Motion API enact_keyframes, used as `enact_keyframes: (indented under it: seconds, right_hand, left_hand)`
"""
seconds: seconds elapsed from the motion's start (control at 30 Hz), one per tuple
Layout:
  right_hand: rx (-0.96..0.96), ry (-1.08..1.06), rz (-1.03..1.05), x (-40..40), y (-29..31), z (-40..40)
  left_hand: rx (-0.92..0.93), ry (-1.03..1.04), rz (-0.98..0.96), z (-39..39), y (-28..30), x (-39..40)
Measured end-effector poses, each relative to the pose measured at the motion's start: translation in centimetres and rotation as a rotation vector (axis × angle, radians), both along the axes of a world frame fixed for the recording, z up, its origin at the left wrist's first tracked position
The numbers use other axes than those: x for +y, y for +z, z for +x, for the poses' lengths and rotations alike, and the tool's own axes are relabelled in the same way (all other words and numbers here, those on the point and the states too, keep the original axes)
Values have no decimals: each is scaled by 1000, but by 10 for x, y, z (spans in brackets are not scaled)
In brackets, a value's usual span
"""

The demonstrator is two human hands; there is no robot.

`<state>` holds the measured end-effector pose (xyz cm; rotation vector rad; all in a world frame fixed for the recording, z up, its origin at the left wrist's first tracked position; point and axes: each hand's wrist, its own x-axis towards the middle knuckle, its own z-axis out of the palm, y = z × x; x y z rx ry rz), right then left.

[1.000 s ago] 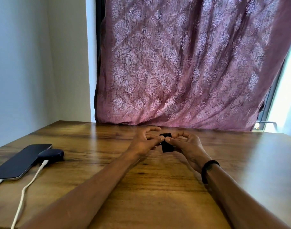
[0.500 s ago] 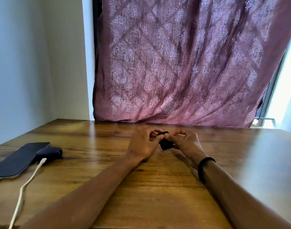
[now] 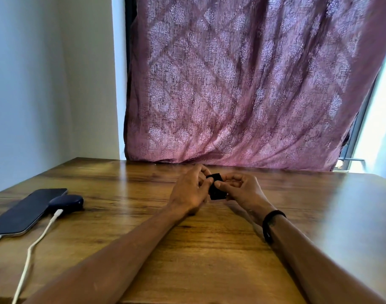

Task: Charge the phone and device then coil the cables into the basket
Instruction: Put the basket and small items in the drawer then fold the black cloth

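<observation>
Mauve patterned fabric, a curtain [image 3: 242, 84], hangs across the far side of the room, its hem reaching the back edge of a wide brown wooden table [image 3: 209, 249] with a glossy grain. A pale wall stands to the left of the curtain, and bright daylight shows past its right edge.

Two bare forearms stretch forward over the table and meet near its middle. On the right wrist sits a thin black band [image 3: 270, 224].

At the table's left edge a dark, flat rectangular phone [image 3: 27, 210] lies face up, with a white plug pushed into its near end. Touching the phone's right side is a small, rounded dark-blue device [image 3: 67, 201]. A white charging cable [image 3: 34, 244] is plugged into the device's near side and trails toward the table's front edge, out of view.

The left hand [image 3: 191, 193] and the right hand [image 3: 242, 190] are close together, well apart from the phone and device. Both have curled fingers, and their fingertips pinch a small black blocky object [image 3: 216, 188] held between them, just above the tabletop. I cannot tell what the object is.
</observation>
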<state>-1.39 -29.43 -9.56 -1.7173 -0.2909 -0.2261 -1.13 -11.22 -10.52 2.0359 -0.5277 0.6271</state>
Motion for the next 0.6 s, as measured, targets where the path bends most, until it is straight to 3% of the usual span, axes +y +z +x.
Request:
enact_keyframes:
  seconds: [0.27, 0.4, 0.6]
  right_hand:
    - [9, 33, 15, -2, -1, 6]
    - [25, 30, 68, -5, -2, 8]
    - [85, 130, 149, -2, -1, 0]
  left_hand:
    - [350, -67, -456, 6, 4, -2]
    - [192, 47, -300, 1, 4, 3]
    - [250, -184, -243, 6, 3, -4]
